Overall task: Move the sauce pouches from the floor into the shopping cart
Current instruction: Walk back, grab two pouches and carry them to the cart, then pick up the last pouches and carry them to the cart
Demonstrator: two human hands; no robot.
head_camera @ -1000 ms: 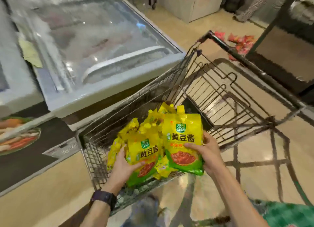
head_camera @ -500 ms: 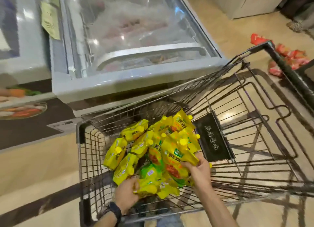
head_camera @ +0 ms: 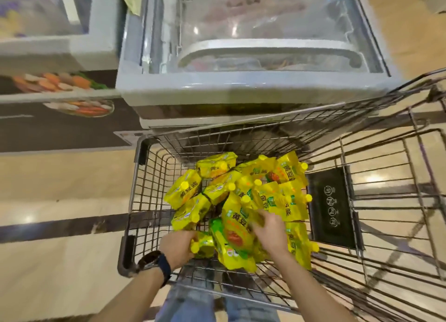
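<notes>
The shopping cart (head_camera: 134, 177) stands end-on against a chest freezer (head_camera: 241, 92). All the sauce pouches (head_camera: 243, 191) in view are inside its wire basket. They lie in a loose heap filling the left end of the basket, from the far wall to the near one. Each is yellow with a yellow screw cap and a green band at its base. They overlap and point in different directions, so an exact count is hard to give.

At the near left corner of the basket, the left hand (head_camera: 177, 248) has its fingers curled around the neck end of a low pouch (head_camera: 204, 245), whose cap sticks out beside the knuckles. A dark watch (head_camera: 154, 263) sits on that wrist.

The right hand (head_camera: 270, 232) lies over the near middle of the heap, fingers apart and fairly straight. They rest on the face of the top pouch (head_camera: 237, 230), which is tilted with its green base towards the near wall.

To the right of the heap a black placard (head_camera: 331, 205) lies flat on the basket bottom. The rest of the basket to the right shows only wire and the tan floor (head_camera: 60, 196) through it.

The freezer has a sliding glass lid (head_camera: 265, 20) with a pale handle. Its contents are only a pinkish blur under the glare.
</notes>
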